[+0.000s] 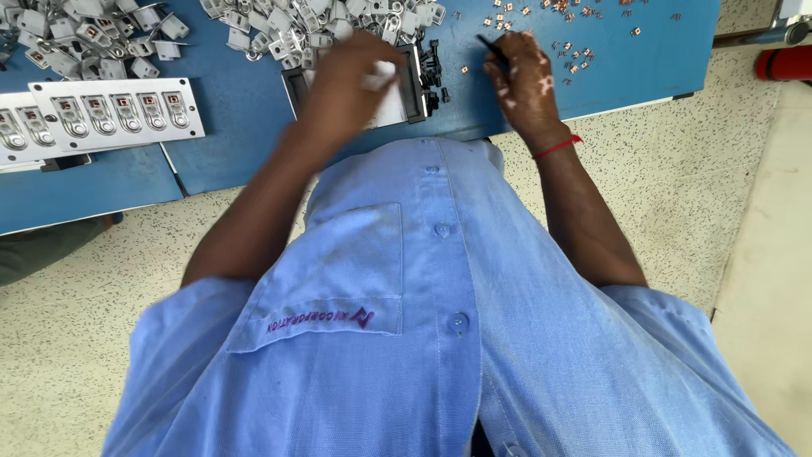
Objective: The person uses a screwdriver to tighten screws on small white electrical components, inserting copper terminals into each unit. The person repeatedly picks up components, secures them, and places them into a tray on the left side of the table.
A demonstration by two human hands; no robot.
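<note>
Assembly workshop: metal parts [304, 30], blue workbench [237, 110]

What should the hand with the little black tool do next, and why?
Probably reach the right hand a bit farther out and pick up one of the small copper pieces with the black tweezers. The tweezer tips look empty, the copper bits lie scattered just beyond them, and the left hand is already over the black fixture.
</note>
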